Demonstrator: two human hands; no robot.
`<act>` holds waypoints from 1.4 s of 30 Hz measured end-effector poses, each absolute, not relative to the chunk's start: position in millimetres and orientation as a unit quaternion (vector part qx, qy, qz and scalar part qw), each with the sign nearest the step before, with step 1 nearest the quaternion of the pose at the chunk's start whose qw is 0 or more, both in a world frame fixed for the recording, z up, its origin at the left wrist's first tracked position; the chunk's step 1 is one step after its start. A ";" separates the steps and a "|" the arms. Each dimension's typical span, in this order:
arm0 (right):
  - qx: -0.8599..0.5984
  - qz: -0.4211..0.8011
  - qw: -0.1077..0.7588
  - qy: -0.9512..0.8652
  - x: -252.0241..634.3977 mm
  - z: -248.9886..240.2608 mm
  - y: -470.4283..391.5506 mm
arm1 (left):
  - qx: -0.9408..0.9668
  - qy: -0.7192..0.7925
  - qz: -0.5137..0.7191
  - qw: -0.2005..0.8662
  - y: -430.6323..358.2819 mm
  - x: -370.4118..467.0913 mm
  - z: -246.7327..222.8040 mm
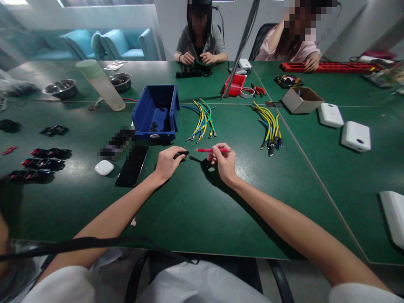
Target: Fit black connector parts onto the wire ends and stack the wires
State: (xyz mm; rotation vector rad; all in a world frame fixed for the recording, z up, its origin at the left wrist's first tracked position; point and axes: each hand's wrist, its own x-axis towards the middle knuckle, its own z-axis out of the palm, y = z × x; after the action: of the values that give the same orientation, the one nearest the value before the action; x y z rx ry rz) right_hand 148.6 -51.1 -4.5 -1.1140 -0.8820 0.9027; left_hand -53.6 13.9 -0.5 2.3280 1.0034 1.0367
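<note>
Facing each other in the head view: a small black part (185,153) pinched by the left hand (168,162), a red pen-like tool (204,150) gripped by the right hand (224,160), both over the green table (189,214); seemingly lining up, so contact would need steady aim

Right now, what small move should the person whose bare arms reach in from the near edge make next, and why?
Probably bring the red pen-like tool in the right hand leftward to the small black piece pinched in the left hand: the tool's end points that way, and a gap separates the two.
</note>
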 end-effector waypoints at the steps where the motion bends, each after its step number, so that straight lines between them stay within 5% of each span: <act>1: -0.489 0.407 0.665 -0.391 148.3 -3.8 -52.0 | 0.831 0.361 0.371 0.205 13.9 -53.8 -0.6; 42: -0.500 0.406 0.660 -0.388 143.0 -6.3 -57.0 | 0.823 0.388 0.365 0.198 17.6 -55.4 -6.2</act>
State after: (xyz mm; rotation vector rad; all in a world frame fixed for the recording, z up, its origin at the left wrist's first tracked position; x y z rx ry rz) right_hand 143.0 -57.0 -6.3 -1.1310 -0.8772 0.9177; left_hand -55.4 17.6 -6.2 2.3030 1.0860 1.0227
